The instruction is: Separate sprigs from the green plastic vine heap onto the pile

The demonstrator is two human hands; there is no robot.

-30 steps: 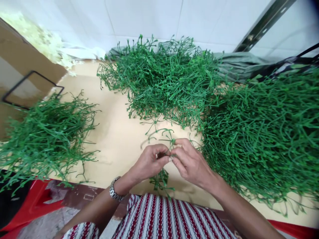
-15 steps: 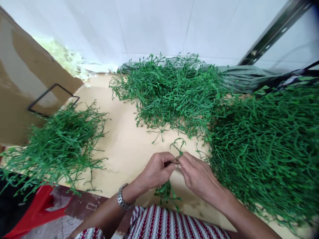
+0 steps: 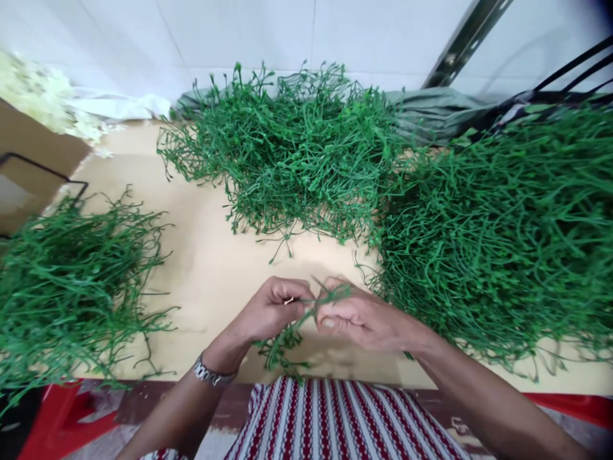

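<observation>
In front of my body, close above the table, both hands work on thin green plastic-looking plant stems. My left hand [image 3: 280,310] is closed, its thumb and forefinger pinching a stem; a small branched green sprig [image 3: 281,350] hangs below it. My right hand [image 3: 357,316] is closed as well, fingers curled at the stem's other part, with a slightly blurred forked stem piece [image 3: 332,295] crossing over its fingers. The exact join between the fingertips is hidden. To the right of my right hand lies a large heap of green stems [image 3: 498,255].
Another green heap [image 3: 297,153] lies along the wall, and a smaller pile [image 3: 81,281] is at left. Beside that pile stands a cardboard box [image 3: 38,153] with a black wire handle. Pale yellow flowers [image 3: 43,96] sit behind it. A red stool [image 3: 62,415] is below the table edge.
The view has shifted right and down. My right hand has turned, and the forked stem top that stood upright now lies across its fingers. Both hands stay close together.
</observation>
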